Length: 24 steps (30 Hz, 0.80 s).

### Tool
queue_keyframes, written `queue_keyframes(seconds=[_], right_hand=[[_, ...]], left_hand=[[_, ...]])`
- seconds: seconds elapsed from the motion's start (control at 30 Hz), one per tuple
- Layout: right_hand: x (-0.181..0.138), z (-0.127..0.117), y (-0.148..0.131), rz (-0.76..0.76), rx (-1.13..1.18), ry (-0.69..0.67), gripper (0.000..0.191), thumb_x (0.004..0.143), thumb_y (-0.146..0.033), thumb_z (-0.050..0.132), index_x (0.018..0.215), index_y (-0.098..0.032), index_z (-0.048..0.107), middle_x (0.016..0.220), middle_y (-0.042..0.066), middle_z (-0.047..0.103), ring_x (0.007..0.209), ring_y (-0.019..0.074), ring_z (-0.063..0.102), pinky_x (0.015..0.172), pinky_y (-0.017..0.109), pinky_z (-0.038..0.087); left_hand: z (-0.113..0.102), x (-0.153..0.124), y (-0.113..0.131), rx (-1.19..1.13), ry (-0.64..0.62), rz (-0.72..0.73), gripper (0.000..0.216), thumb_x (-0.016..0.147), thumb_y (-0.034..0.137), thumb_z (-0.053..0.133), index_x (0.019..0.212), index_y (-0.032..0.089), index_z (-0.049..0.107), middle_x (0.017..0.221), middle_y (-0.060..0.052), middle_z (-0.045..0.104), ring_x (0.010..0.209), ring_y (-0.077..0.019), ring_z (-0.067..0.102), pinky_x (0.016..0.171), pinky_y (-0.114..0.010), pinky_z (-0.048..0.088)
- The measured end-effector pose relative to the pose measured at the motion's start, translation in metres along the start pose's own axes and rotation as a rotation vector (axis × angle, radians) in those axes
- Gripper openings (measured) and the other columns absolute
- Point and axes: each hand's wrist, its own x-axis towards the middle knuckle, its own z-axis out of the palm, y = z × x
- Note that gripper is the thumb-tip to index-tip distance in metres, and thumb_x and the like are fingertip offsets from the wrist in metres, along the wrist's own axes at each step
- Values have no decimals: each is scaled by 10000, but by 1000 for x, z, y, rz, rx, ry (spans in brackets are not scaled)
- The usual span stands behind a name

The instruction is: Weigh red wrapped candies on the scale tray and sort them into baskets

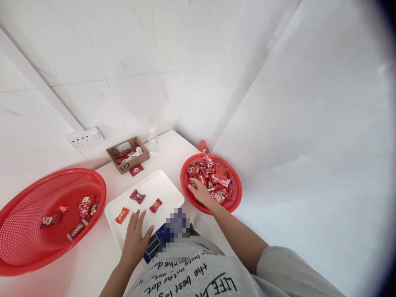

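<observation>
My left hand (pixel 137 233) rests over the near edge of a white tray (pixel 167 185), fingers spread and holding nothing. Three wrapped candies lie on that tray: an orange-red one (pixel 122 215) just beyond my fingertips, a dark red one (pixel 137 196) farther back, and another red one (pixel 156 205) to the right. Over the left rim of a red basket (pixel 237 181) full of wrapped candies (pixel 213 171) reaches my right hand (pixel 199 192). Its fingers are apart, and no candy shows in them; whether they touch the candies I cannot tell.
A larger red basket (pixel 100 185) at the left holds several wrapped candies. Behind the tray stand a cardboard box (pixel 133 165) with packets and a clear bottle (pixel 153 142). One red packet (pixel 136 169) lies before the box. White walls (pixel 130 95) close off the back and right.
</observation>
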Motion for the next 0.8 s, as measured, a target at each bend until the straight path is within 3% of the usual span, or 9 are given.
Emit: queue_keyframes(seconds=[0.1,0.2,0.3,0.4,0.57,0.8], right_hand=[[-6,-40,24,100,-266,28,382,723,-324,596,1092,-227,575,1188,95,548,1136,245,465,999,393,293],[-15,-58,46,292,-546,-106,481,668,-330,657,1126,-224,557,1272,127,476,1171,304,430,969,423,296],[-17,-53,59,394,-698,-151,656,652,-360,669,1258,-254,442,1396,147,310,1245,353,324,948,480,286],[-11,-38,63,435,-870,-128,661,690,-382,628,1296,-307,374,1420,146,229,1257,373,278,897,509,313],[-4,-30,64,353,-818,-15,567,671,-247,637,1212,-268,469,1335,159,312,1207,365,327,913,490,292],[2,-60,66,290,-420,71,279,692,-167,563,958,-240,601,1058,58,556,967,222,533,884,368,374]], left_hand=[[1,-1,-5,32,-13,5,518,836,435,422,1281,171,414,1393,-143,357,1333,-299,198,1031,-536,286],[2,3,-6,35,0,22,511,832,439,424,1264,166,437,1381,-147,372,1334,-299,196,1035,-534,278],[4,7,-6,20,16,43,493,832,432,427,1254,178,449,1375,-135,384,1332,-291,206,1036,-526,282],[8,9,-4,8,21,59,481,832,428,424,1244,181,459,1367,-132,396,1326,-291,223,1031,-526,293],[11,7,-5,4,10,66,467,834,430,418,1234,193,462,1356,-124,410,1323,-291,232,1026,-529,299],[6,-1,-8,-20,16,19,450,837,422,420,1223,200,481,1349,-112,425,1320,-288,243,1035,-528,291]])
